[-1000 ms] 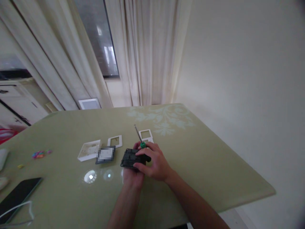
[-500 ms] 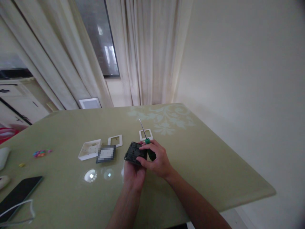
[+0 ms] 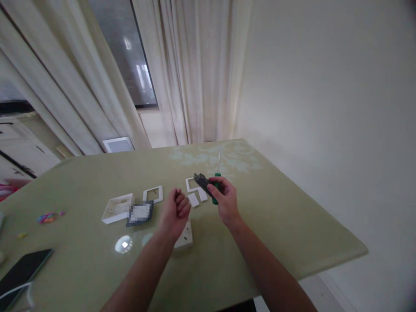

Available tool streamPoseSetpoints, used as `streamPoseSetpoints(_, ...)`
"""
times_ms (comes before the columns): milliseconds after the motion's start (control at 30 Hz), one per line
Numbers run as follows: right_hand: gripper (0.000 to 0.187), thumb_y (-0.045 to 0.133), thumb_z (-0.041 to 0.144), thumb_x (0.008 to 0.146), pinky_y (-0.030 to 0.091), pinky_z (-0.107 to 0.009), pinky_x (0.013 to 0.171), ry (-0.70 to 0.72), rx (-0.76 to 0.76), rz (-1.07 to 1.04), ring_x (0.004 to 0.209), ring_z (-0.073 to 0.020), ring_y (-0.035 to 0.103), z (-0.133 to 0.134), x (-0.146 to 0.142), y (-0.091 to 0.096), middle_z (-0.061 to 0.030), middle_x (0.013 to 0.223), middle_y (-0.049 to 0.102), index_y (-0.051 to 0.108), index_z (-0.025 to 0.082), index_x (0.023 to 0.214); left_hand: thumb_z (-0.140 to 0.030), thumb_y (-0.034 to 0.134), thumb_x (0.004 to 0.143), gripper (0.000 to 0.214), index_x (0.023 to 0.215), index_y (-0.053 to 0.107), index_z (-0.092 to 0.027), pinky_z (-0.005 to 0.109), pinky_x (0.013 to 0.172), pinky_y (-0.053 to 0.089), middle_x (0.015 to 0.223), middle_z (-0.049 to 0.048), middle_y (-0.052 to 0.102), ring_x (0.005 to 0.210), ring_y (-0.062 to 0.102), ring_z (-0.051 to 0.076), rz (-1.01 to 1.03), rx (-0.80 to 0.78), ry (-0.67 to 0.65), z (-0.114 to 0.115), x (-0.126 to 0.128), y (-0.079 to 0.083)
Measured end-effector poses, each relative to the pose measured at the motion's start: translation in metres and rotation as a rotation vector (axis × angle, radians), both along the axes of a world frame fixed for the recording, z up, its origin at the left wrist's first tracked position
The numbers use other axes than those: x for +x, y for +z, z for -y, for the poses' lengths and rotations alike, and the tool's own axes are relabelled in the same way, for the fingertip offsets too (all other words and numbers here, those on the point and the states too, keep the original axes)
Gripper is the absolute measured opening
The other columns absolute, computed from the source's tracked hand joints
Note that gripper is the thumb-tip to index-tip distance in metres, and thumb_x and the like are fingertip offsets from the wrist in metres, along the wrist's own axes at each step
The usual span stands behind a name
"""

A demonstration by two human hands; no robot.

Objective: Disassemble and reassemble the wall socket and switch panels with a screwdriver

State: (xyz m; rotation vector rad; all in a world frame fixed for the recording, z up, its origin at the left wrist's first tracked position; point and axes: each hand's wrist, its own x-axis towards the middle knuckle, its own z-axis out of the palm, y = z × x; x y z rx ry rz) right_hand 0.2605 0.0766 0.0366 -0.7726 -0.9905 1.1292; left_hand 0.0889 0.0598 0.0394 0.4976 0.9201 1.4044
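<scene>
Half a second ago both hands clasped the dark module together low over the middle of the table [image 3: 276,216]; now they have parted, and the module has gone up and to the right with one hand alone. From the left: a dark phone [image 3: 22,272] lies at the near left edge, some small coloured bits [image 3: 48,216] beyond it, then a white box [image 3: 117,208], a dark square piece [image 3: 139,213] touching its right side, and a white frame [image 3: 153,194] just behind that. The left hand [image 3: 175,211] hovers next, its fingers [image 3: 182,204] loosely curled with nothing in them, directly above a white plate [image 3: 184,236] that lies flat on the table. Just to its right lie two small white pieces [image 3: 197,198], with a second white frame [image 3: 190,184] behind them. The right hand [image 3: 225,200] is raised well clear of the table, fingers closed around both the dark module [image 3: 201,182] and the green handle of the screwdriver [image 3: 216,190]. The module juts left from the grip towards the left hand, its long axis slanting down to the right, seen nearly edge-on; the screwdriver's thin shaft points up and away. The right hand is therefore the nearer to the module, the left hand apart from it across a short gap. To the right the table is bare out to its edge.
</scene>
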Motion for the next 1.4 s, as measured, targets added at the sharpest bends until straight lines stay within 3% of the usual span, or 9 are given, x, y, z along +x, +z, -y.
streamPoseSetpoints(100, 0.035, 0.091, 0.047, 0.072, 0.053, -0.027, 0.068, -0.102, -0.052, -0.108, 0.078, -0.0157, 0.068, -0.017, 0.008, -0.005, -0.0012, 0.086, 0.076, 0.079, 0.024, 0.096, -0.038, 0.062, 0.108, 0.026, 0.095, 0.067, -0.016, 0.019, 0.046, 0.049, 0.072, -0.0037, 0.058, 0.051, 0.053, 0.009, -0.294, -0.029, -0.138, -0.044, -0.007, 0.006)
streamPoseSetpoints(233, 0.033, 0.092, 0.044, 0.067, 0.054, -0.027, 0.071, -0.148, -0.098, -0.184, 0.078, -0.0153, 0.069, -0.025, 0.010, -0.007, -0.0012, 0.085, 0.078, 0.080, 0.024, 0.090, -0.037, 0.071, 0.104, 0.038, 0.136, 0.065, -0.017, 0.048, 0.094, 0.063, 0.135, 0.0115, 0.068, 0.113, 0.071, 0.027, -0.694, -0.033, -0.239, -0.103, -0.003, 0.004)
streamPoseSetpoints(467, 0.028, 0.091, 0.041, 0.065, 0.054, -0.026, 0.072, -0.154, -0.128, -0.226, 0.076, -0.0139, 0.068, -0.025, 0.007, -0.009, -0.0007, 0.083, 0.078, 0.082, 0.024, 0.086, -0.037, 0.070, 0.104, 0.039, 0.137, 0.065, -0.018, 0.050, 0.096, 0.062, 0.137, 0.0117, 0.067, 0.116, 0.070, 0.028, -1.080, 0.117, -0.310, -0.146, 0.009, -0.018)
streamPoseSetpoints(600, 0.028, 0.091, 0.041, 0.067, 0.054, -0.026, 0.072, -0.137, -0.139, -0.242, 0.076, -0.0139, 0.068, -0.024, 0.007, -0.009, -0.0004, 0.083, 0.078, 0.081, 0.024, 0.087, -0.037, 0.070, 0.104, 0.038, 0.137, 0.065, -0.018, 0.049, 0.097, 0.062, 0.137, 0.0115, 0.067, 0.116, 0.070, 0.028, -1.131, 0.170, -0.312, -0.145, 0.008, -0.024)
streamPoseSetpoints(733, 0.028, 0.090, 0.042, 0.067, 0.054, -0.026, 0.075, -0.136, -0.149, -0.260, 0.079, -0.0143, 0.068, -0.027, 0.009, -0.010, 0.0000, 0.085, 0.077, 0.080, 0.024, 0.086, -0.042, 0.067, 0.106, 0.037, 0.132, 0.067, -0.016, 0.050, 0.098, 0.061, 0.134, 0.0126, 0.069, 0.115, 0.070, 0.028, -1.064, 0.233, -0.275, -0.133, -0.001, -0.009)
streamPoseSetpoints(900, 0.033, 0.088, 0.051, 0.071, 0.054, -0.028, 0.070, -0.065, -0.197, -0.250, 0.076, -0.0159, 0.068, -0.027, 0.005, -0.018, -0.0008, 0.084, 0.077, 0.077, 0.023, 0.086, -0.075, 0.059, 0.097, 0.065, 0.131, 0.072, -0.021, 0.046, 0.101, 0.058, 0.132, 0.0149, 0.075, 0.121, 0.072, 0.032, -0.806, 0.395, -0.321, -0.080, -0.004, 0.013)
streamPoseSetpoints(1067, 0.039, 0.086, 0.057, 0.073, 0.057, -0.030, 0.069, 0.077, -0.230, -0.179, 0.079, -0.0196, 0.071, -0.018, -0.006, -0.021, -0.0027, 0.085, 0.078, 0.078, 0.023, 0.091, -0.069, 0.083, 0.080, 0.074, 0.135, 0.067, -0.022, 0.047, 0.099, 0.060, 0.126, 0.0134, 0.077, 0.114, 0.074, 0.031, -0.637, 0.378, -0.267, -0.033, 0.005, 0.006)
streamPoseSetpoints(1267, 0.048, 0.087, 0.062, 0.073, 0.058, -0.031, 0.069, 0.120, -0.172, -0.047, 0.081, -0.0206, 0.071, -0.016, -0.003, -0.016, -0.0045, 0.094, 0.078, 0.080, 0.022, 0.100, -0.064, 0.087, 0.077, 0.059, 0.109, 0.069, -0.017, 0.050, 0.091, 0.065, 0.117, 0.0136, 0.078, 0.104, 0.077, 0.031, -0.616, 0.304, -0.225, -0.032, -0.002, 0.002)
streamPoseSetpoints(1400, 0.048, 0.091, 0.048, 0.068, 0.058, -0.030, 0.066, -0.008, -0.157, 0.071, 0.077, -0.0199, 0.069, -0.025, 0.005, -0.022, -0.0042, 0.092, 0.078, 0.079, 0.020, 0.105, -0.070, 0.082, 0.079, 0.067, 0.118, 0.069, -0.018, 0.052, 0.093, 0.064, 0.117, 0.0150, 0.078, 0.104, 0.077, 0.031, -0.724, 0.327, -0.258, -0.036, -0.008, 0.005)
